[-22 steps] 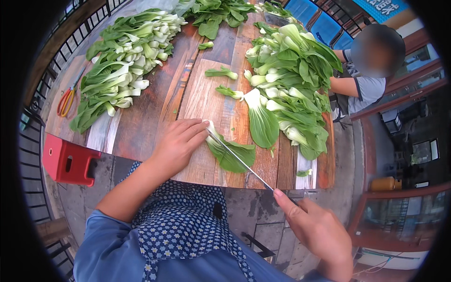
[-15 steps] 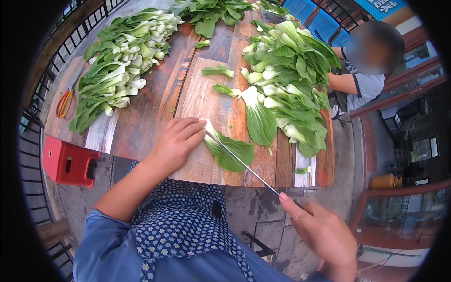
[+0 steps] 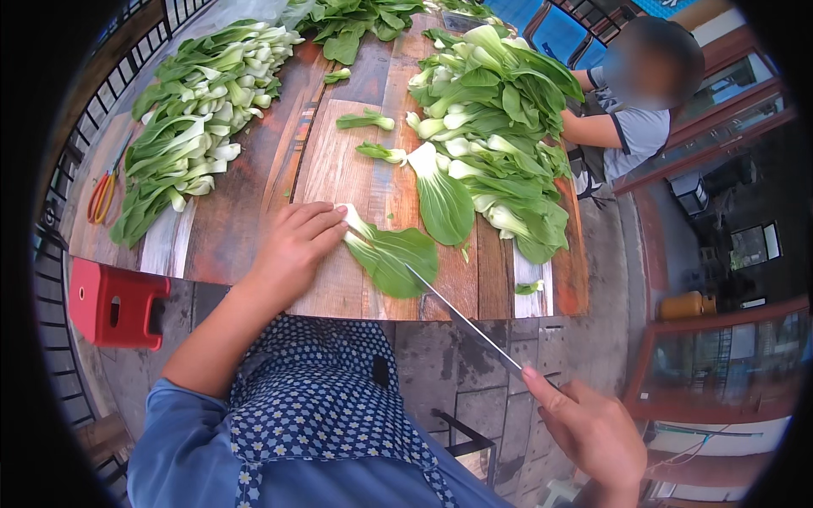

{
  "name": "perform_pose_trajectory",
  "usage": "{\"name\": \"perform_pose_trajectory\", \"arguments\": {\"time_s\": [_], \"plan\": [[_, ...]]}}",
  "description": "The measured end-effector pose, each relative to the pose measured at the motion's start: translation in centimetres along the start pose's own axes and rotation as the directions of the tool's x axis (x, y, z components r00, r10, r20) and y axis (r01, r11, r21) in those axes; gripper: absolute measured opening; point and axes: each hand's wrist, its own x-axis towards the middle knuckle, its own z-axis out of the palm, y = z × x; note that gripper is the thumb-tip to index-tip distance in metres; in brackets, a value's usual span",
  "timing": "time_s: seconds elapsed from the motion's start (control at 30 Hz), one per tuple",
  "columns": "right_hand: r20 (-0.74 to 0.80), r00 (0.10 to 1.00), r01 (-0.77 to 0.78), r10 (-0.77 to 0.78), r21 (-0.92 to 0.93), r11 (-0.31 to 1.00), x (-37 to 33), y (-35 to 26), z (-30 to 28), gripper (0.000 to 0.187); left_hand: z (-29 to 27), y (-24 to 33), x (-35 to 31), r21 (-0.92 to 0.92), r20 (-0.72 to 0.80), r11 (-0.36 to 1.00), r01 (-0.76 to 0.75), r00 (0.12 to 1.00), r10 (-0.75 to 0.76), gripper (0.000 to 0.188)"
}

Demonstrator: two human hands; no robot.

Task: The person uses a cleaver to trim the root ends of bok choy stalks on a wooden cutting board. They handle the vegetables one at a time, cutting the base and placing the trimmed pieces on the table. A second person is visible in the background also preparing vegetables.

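Note:
A single bok choy leaf (image 3: 391,258) lies flat near the table's front edge, its white stem end toward my left hand (image 3: 296,250). The fingers of that hand are together and hold the stem end down on the wood. My right hand (image 3: 590,427) is wrapped round the handle of a long thin knife (image 3: 474,328). The blade slants up and left beyond the table edge, with its tip over the green part of the leaf. Just behind lies another broad bok choy leaf (image 3: 445,203), white stem pointing away from me. Small bok choy hearts (image 3: 366,120) rest farther back.
Bok choy is heaped at the left (image 3: 190,118) and right (image 3: 500,127) of the wooden table (image 3: 229,229). Orange-handled scissors (image 3: 103,196) lie at the far left. A red stool (image 3: 118,305) stands below. Across the right side sits another person (image 3: 622,127).
The knife has drawn back to the right, its tip moving from the stem to the outer green of the leaf. My left hand stays at the stem; the view has shifted slightly.

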Motion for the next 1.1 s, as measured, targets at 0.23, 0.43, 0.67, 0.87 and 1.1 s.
{"name": "perform_pose_trajectory", "arguments": {"time_s": [0.23,0.43,0.67,0.87,1.1], "plan": [[-0.018,0.996,-0.087,0.088,0.05,0.995,-2.3,0.7,0.3,0.067,-0.5,0.0,0.2,0.028,-0.001,0.999,-0.019,1.0,0.02,0.03],[-0.266,0.962,0.026,0.066,0.329,0.944,-3.2,4.4,5.4,0.062,-1.4,0.2,0.6,-0.023,-0.031,1.0,-0.017,0.999,0.016,0.021],[-0.232,0.893,0.123,0.386,0.95,0.287,3.5,5.8,15.5,0.067,-2.0,-0.3,1.7,-0.191,0.11,0.979,0.064,0.993,-0.043,0.017],[-0.206,0.933,0.146,0.294,0.966,0.213,11.5,3.3,16.4,0.068,-2.2,0.8,3.7,-0.299,0.244,0.952,0.066,0.97,0.009,0.025],[-0.301,0.911,0.252,0.283,0.948,0.197,14.6,2.5,17.7,0.067,-1.2,1.3,3.2,-0.387,0.16,0.913,0.132,0.984,-0.075,0.022]]}}
